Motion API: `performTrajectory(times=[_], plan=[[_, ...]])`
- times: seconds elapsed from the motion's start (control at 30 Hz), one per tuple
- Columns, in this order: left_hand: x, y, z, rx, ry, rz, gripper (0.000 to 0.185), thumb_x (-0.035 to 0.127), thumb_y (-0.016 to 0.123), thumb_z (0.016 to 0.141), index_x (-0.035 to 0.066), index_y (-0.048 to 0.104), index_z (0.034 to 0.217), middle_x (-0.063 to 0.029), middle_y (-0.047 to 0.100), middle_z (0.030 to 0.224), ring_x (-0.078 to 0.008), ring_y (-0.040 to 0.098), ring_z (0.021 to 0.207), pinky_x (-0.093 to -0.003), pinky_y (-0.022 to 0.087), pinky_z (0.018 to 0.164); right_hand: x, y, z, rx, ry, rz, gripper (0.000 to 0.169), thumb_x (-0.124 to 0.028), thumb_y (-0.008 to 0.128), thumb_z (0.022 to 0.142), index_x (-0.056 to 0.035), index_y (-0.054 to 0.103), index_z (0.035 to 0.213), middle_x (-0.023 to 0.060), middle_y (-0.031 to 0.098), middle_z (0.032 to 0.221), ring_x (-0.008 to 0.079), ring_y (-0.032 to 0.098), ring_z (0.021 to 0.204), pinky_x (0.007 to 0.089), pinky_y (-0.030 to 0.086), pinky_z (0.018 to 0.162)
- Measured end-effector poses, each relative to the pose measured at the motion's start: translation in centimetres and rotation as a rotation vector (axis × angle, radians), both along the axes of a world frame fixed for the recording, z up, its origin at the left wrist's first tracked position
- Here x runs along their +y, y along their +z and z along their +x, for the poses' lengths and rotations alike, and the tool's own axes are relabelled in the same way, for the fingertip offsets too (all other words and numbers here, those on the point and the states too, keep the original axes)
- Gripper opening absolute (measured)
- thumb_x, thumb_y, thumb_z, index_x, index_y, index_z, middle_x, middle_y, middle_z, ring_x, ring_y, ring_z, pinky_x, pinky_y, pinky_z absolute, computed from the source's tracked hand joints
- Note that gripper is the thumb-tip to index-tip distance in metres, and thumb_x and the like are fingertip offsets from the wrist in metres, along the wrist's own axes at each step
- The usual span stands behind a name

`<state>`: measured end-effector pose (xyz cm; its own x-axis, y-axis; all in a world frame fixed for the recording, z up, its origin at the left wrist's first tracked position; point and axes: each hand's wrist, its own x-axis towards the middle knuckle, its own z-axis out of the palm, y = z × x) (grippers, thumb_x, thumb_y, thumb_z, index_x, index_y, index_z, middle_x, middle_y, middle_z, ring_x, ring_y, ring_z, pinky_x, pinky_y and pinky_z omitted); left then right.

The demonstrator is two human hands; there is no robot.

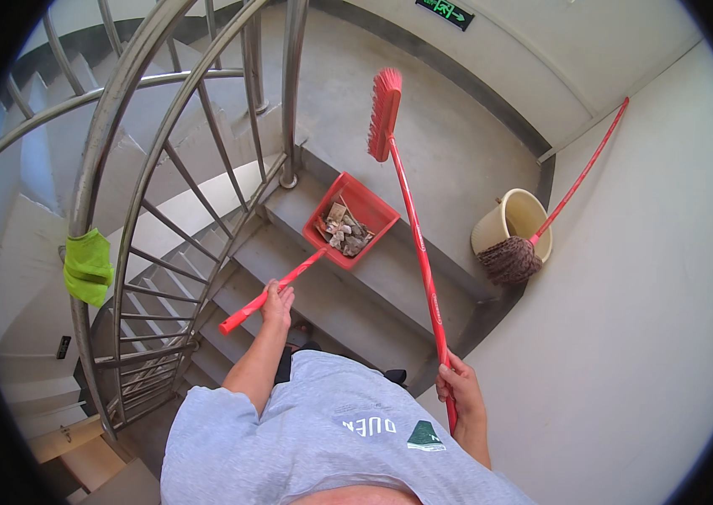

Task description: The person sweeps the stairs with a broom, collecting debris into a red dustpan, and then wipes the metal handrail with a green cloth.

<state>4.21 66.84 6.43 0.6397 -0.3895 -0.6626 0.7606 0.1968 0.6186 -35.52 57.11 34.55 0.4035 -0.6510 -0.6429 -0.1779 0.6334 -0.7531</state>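
Note:
My left hand (277, 304) grips the red handle of a long-handled dustpan (383, 218), held out over the stairs. Inside the pan lies a heap of debris (343, 228), with grey lumps and pale scraps. Whether the pan touches a step is hard to tell. In my right hand (462, 386) is the lower end of a red broom handle. The red-bristled head of this broom (388, 113) points away from me, over the landing beyond the top step, bristles turned to the left.
Concrete stairs (306, 278) lead up to a landing (457, 107). A metal railing (161, 145) curves along the left, with a green cloth (88, 268) draped on it. Against the right wall stand a cream bucket (489, 214) and a mop (511, 260). Cardboard boxes (94, 464) sit lower left.

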Motion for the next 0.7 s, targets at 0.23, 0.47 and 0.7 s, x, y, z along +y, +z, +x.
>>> performTrajectory(times=[0.23, 0.47, 0.7], plan=[[2.1, 0.3, 0.4, 0.057, 0.014, 0.018, 0.059, 0.040, 0.056, 0.098, 0.013, 0.037, 0.146, -0.0187, 0.051, 0.140, -0.0332, 0.053, 0.129, -0.0481, 0.040, 0.109, 0.2, 0.4, -0.6, 0.020, -0.032, 0.015, 0.060, -0.016, 0.065, 0.093, -0.0086, 0.044, 0.149, 0.0004, 0.050, 0.064, 0.0103, 0.046, 0.048, 0.0247, 0.038, 0.044], [-1.2, -0.3, 1.4, -0.009, -0.079, -0.009, 0.062, 0.041, 0.058, 0.096, 0.014, 0.037, 0.147, -0.0178, 0.049, 0.144, -0.0312, 0.054, 0.130, -0.0456, 0.040, 0.105, 0.6, 0.1, -1.4, 0.105, -0.079, 0.048, 0.062, -0.015, 0.066, 0.092, -0.0094, 0.044, 0.149, 0.0000, 0.050, 0.064, 0.0103, 0.047, 0.049, 0.0252, 0.039, 0.045], [-0.2, -2.1, 3.8, 0.146, 0.016, 0.005, 0.058, 0.037, 0.060, 0.095, 0.017, 0.040, 0.145, -0.0147, 0.055, 0.139, -0.0277, 0.058, 0.125, -0.0418, 0.047, 0.094, 1.2, 0.6, -0.6, 0.106, -0.103, 0.064, 0.062, -0.015, 0.065, 0.092, -0.0087, 0.044, 0.149, 0.0001, 0.050, 0.063, 0.0099, 0.047, 0.048, 0.0248, 0.039, 0.045]])
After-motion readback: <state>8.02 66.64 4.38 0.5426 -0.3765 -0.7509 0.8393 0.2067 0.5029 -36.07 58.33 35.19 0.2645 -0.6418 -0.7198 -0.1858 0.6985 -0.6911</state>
